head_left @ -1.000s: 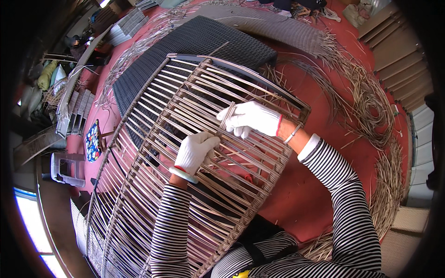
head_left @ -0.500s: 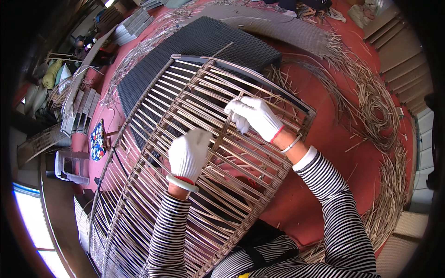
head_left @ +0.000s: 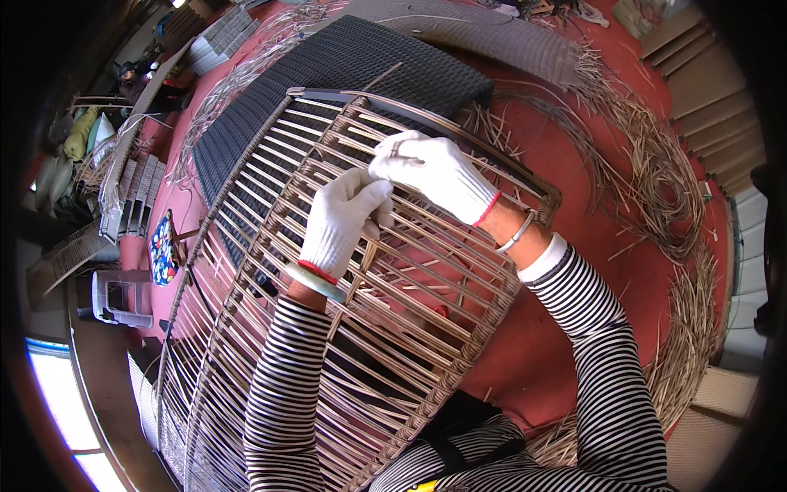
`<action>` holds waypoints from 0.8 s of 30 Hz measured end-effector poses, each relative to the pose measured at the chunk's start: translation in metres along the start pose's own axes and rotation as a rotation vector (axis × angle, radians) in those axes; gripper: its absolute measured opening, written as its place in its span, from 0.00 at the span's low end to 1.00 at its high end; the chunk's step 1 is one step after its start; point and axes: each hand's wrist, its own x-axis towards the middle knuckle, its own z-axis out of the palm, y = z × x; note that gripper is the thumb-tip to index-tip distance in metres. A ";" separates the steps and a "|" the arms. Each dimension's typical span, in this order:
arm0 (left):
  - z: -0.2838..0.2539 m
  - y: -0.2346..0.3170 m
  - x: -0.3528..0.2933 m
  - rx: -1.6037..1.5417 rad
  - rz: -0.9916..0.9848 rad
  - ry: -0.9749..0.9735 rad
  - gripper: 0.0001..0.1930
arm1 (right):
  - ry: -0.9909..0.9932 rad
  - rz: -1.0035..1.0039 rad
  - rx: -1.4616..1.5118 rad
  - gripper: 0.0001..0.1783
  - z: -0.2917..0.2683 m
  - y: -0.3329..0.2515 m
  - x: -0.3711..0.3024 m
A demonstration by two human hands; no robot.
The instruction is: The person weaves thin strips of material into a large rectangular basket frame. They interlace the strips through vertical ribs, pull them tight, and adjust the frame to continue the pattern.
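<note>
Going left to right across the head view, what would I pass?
Clear bin → blue patterned item → left hand → right hand → coiled strands.

I look out through the left of two fisheye cameras worn side by side on my head, facing steeply down and forward. The view is upright, with my left on its left. My striped sleeves [head_left: 287, 394] enter from the lower edge. The camera is near enough that my left grip [head_left: 340, 221] and right grip [head_left: 438, 174] sit around the middle, above the slatted frame [head_left: 447, 381], whose near end is cut off below. The red floor [head_left: 525, 344] shows to its right edge, bending toward the dark rim.
</note>
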 end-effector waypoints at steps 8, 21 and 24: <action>0.004 -0.030 -0.005 -0.096 -0.140 0.277 0.14 | -0.384 -0.052 -0.733 0.07 -0.018 0.002 -0.026; 0.026 -0.037 -0.012 -0.056 -0.229 0.399 0.11 | -0.305 -0.072 -0.464 0.19 0.008 0.046 -0.028; 0.019 -0.039 -0.007 0.085 -0.205 0.214 0.12 | -0.386 -0.189 -0.663 0.18 0.005 0.044 -0.022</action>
